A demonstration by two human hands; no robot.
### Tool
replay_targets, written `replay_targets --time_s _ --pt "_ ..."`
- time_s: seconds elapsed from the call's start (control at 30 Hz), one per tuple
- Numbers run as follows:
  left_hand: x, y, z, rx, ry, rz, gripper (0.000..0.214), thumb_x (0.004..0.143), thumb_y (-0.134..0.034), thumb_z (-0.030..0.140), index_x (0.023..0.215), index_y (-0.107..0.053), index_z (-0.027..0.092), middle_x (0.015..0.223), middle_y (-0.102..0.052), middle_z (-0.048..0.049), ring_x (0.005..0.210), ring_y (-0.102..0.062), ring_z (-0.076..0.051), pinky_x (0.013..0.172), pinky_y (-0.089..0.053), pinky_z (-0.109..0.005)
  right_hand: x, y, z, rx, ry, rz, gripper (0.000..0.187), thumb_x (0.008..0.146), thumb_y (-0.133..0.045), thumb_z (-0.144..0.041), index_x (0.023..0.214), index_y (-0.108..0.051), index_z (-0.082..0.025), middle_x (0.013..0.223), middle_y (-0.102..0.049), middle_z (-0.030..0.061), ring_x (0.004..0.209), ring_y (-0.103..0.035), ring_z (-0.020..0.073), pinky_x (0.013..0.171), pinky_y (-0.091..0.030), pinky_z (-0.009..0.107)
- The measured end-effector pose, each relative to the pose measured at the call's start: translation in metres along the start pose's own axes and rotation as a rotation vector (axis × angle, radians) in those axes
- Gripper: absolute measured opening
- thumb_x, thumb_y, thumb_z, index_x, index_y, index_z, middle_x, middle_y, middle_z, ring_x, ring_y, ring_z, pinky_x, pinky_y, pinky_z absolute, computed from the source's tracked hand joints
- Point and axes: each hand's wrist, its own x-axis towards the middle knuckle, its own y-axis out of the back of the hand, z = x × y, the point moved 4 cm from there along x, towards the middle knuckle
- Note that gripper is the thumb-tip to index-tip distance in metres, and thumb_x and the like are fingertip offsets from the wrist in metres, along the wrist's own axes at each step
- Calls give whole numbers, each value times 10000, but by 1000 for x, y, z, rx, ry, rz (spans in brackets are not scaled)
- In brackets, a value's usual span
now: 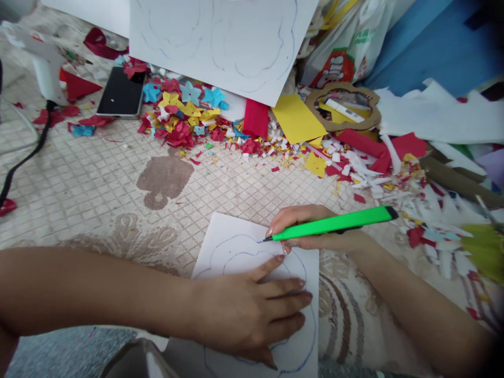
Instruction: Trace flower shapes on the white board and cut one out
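My left hand [252, 307] lies flat with fingers stretched out on a white sheet of paper [232, 239] that rests on a patterned beige carpet. Blue flower-shaped outlines are drawn on the sheet. My right hand [315, 231] is closed around a bright green pen [334, 223], whose dark tip touches the paper just above my left fingertips.
A large white sheet [220, 42] with blue outlines leans at the top. Below it lie paper flowers and scraps [185, 113], a black phone [121, 93], a glue gun [43, 63] with its cable, yellow paper [297, 119], a cardboard ring [342, 105] and plastic bags [342, 47].
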Motion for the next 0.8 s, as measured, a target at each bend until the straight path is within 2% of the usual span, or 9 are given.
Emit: replay_targets --time_s 0.3,0.6,0.8 --pt "0 1 0 -13 -2 40 514 984 -412 453 1332 -522 90 1478 -438 -122 1381 -369 -298 1179 -153 -575 0 0 2 17 0 -11 253 877 -635 -211 1127 -674 -187 1050 -671 65 873 -647 133 761 -525 252" --pt "0 2 0 -1 2 56 505 978 -430 462 1316 -544 105 1472 -447 -120 1379 -379 -292 1182 -163 -563 1 1 -2 1 20 -21 257 874 -646 -238 1116 -674 -153 1048 -677 85 937 -644 151 784 -521 262" --pt "1 2 0 5 5 60 503 973 -444 463 1311 -549 106 1462 -460 -121 1368 -396 -290 1178 -173 -569 5 2 -7 -107 39 -95 268 877 -640 -213 1140 -663 -163 1085 -684 89 1025 -638 175 874 -506 301"
